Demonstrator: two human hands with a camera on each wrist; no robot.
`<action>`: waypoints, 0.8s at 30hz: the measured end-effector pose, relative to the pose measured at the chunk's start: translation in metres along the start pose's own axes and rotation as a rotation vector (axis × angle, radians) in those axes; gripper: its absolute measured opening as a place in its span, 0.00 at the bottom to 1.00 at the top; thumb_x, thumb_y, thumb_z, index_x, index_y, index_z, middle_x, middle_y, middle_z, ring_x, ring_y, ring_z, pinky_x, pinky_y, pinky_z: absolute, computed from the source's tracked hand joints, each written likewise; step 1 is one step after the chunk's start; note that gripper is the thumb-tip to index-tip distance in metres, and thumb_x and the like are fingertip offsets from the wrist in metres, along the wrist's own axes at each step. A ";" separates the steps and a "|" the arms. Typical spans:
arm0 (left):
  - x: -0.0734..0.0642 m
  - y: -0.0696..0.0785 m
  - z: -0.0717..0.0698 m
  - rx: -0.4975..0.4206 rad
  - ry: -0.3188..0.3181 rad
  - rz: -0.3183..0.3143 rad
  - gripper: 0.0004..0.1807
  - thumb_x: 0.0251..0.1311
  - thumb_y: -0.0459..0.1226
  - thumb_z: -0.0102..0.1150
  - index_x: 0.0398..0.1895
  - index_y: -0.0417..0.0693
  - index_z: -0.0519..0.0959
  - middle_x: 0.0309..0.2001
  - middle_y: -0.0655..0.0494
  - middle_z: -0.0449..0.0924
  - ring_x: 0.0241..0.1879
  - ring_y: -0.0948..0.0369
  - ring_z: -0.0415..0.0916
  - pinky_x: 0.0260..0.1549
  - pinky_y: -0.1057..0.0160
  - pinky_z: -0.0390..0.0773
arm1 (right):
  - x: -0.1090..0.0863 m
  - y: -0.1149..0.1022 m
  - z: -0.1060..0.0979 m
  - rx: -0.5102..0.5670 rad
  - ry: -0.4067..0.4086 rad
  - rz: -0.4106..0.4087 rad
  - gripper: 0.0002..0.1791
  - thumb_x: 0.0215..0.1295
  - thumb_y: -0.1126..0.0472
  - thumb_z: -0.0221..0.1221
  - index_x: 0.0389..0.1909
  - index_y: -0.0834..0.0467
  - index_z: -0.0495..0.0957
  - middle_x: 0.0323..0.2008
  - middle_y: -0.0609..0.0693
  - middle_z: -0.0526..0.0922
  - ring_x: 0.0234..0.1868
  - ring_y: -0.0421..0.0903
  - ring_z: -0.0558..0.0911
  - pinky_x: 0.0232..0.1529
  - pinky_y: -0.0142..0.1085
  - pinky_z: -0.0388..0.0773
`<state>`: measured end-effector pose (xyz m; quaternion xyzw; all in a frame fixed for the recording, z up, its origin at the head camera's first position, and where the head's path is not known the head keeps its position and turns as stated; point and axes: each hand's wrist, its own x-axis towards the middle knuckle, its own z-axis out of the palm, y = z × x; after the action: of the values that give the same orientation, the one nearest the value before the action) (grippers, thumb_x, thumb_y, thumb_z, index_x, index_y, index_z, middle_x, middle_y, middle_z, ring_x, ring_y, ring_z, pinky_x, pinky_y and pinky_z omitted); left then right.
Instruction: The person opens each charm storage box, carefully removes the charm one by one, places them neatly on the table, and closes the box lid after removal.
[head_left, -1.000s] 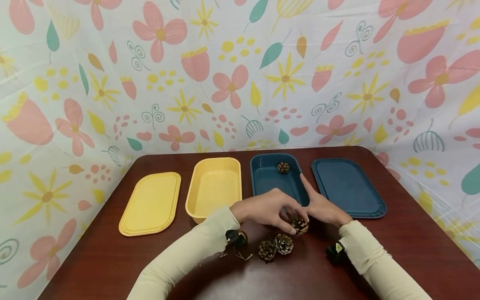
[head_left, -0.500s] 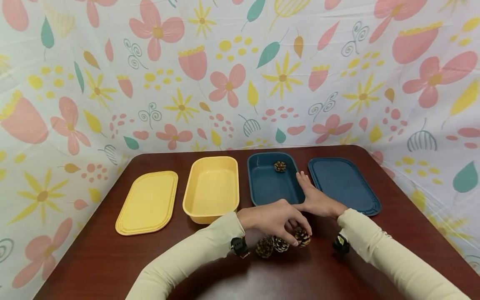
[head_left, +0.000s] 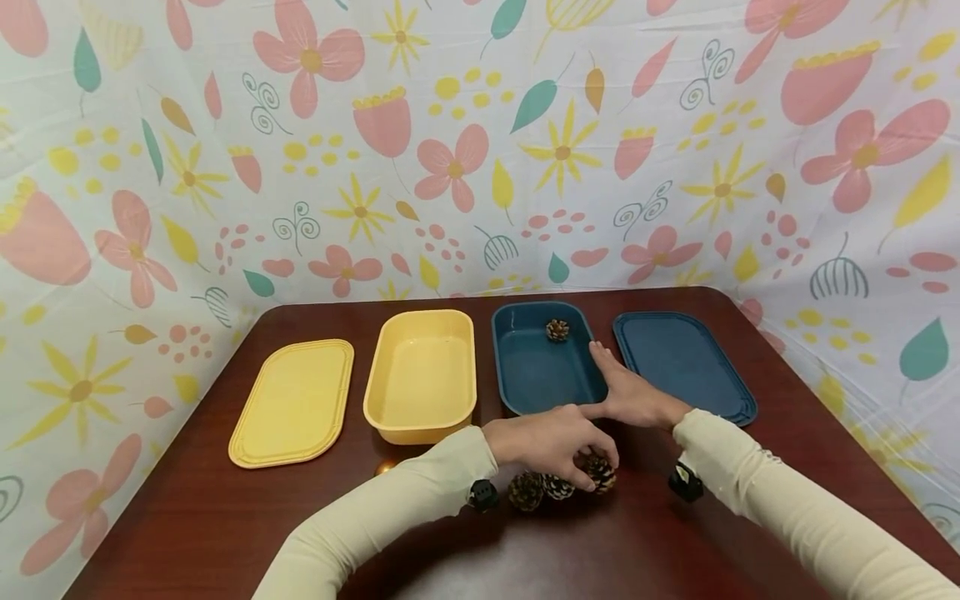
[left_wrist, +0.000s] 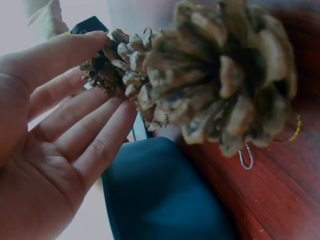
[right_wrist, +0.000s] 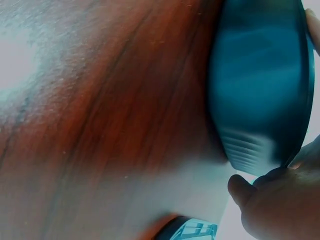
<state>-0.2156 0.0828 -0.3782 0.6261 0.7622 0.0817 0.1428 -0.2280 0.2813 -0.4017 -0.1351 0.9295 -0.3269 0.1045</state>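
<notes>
My left hand (head_left: 555,446) pinches a brown pine cone (head_left: 602,473) between thumb and fingertips, low over the table. Two more pine cones, one brown (head_left: 527,492) and one pale-tipped (head_left: 558,487), sit just left of it, partly behind the hand. In the left wrist view, the nearest pine cone (left_wrist: 225,80) looms large beside the spread palm. My right hand (head_left: 633,398) rests at the near right corner of a blue container (head_left: 501,367), fingers extended along its side and thumb along its near end. A single pine cone (head_left: 557,330) lies inside at the back.
Left of the blue container stands a yellow one (head_left: 369,400), with a yellow lid (head_left: 296,408) lying further left. A blue lid (head_left: 682,358) lies on the right. Something shiny and gold (head_left: 385,467) peeks out behind my left sleeve. Patterned cloth (head_left: 450,167) hangs behind the table.
My left hand has moved down and nearer with its pine cone, to beside the other two. My right hand keeps its place at the blue container. The head view has shifted slightly.
</notes>
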 end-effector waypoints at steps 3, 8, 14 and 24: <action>0.001 -0.001 0.001 0.014 -0.010 -0.014 0.20 0.62 0.45 0.69 0.57 0.57 0.82 0.56 0.63 0.82 0.49 0.75 0.81 0.47 0.84 0.74 | -0.001 0.000 0.000 -0.004 0.007 -0.002 0.65 0.61 0.41 0.67 0.81 0.62 0.32 0.81 0.65 0.31 0.80 0.70 0.36 0.71 0.74 0.46; 0.003 -0.001 0.003 0.019 -0.016 -0.006 0.20 0.62 0.45 0.69 0.57 0.56 0.81 0.53 0.64 0.84 0.49 0.76 0.80 0.49 0.84 0.73 | 0.000 0.001 0.001 -0.008 0.015 -0.006 0.66 0.60 0.40 0.67 0.81 0.62 0.32 0.81 0.64 0.31 0.80 0.69 0.35 0.72 0.73 0.45; 0.005 -0.002 0.005 -0.010 -0.050 -0.002 0.20 0.63 0.44 0.68 0.57 0.54 0.81 0.53 0.64 0.86 0.50 0.76 0.81 0.50 0.85 0.73 | 0.001 0.005 0.003 -0.002 0.030 0.015 0.67 0.59 0.37 0.67 0.81 0.60 0.31 0.81 0.63 0.31 0.80 0.69 0.36 0.71 0.73 0.47; 0.005 0.000 0.011 -0.045 -0.096 -0.029 0.21 0.62 0.44 0.68 0.58 0.55 0.80 0.54 0.65 0.85 0.51 0.77 0.80 0.50 0.84 0.74 | 0.000 0.006 0.008 0.029 0.036 0.039 0.69 0.58 0.36 0.67 0.81 0.57 0.27 0.81 0.65 0.32 0.79 0.72 0.42 0.69 0.74 0.53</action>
<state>-0.2127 0.0873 -0.3893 0.6149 0.7614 0.0665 0.1944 -0.2270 0.2808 -0.4118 -0.1093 0.9289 -0.3406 0.0959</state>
